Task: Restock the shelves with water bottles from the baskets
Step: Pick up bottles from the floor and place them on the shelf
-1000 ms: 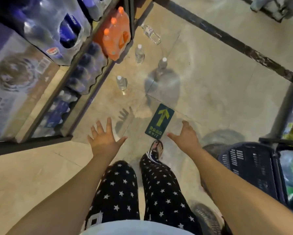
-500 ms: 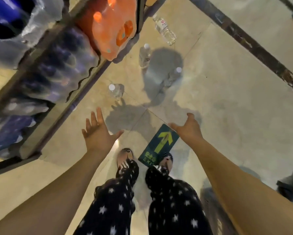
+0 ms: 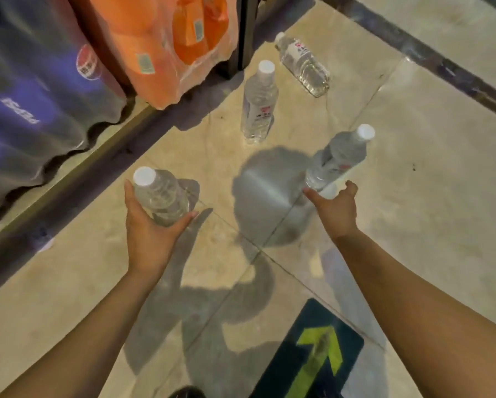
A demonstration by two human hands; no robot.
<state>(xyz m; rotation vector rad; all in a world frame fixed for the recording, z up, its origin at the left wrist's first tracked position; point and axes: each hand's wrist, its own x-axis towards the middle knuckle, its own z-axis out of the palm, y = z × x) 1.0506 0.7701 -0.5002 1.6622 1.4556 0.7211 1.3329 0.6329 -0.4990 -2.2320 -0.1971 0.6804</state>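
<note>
Clear bottle [image 3: 160, 196] is held upright in the left hand [image 3: 149, 234]. A second bottle [image 3: 338, 156] is set on the floor [image 3: 413, 196] just ahead of the right hand [image 3: 336, 208], which is spread wide at its base.

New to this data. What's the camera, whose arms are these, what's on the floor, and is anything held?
No machine here: these are a person's two bare arms, filmed by one wide-angle camera worn on the head, looking down at a shop floor. The left hand grips a water bottle, fingers curled round it. The right hand is open at the base of a second bottle; contact is unclear. Further off, a third bottle stands upright and a fourth bottle lies on its side. At left, a shelf holds wrapped packs of orange drink and cola. A green arrow sticker is on the floor.
</note>
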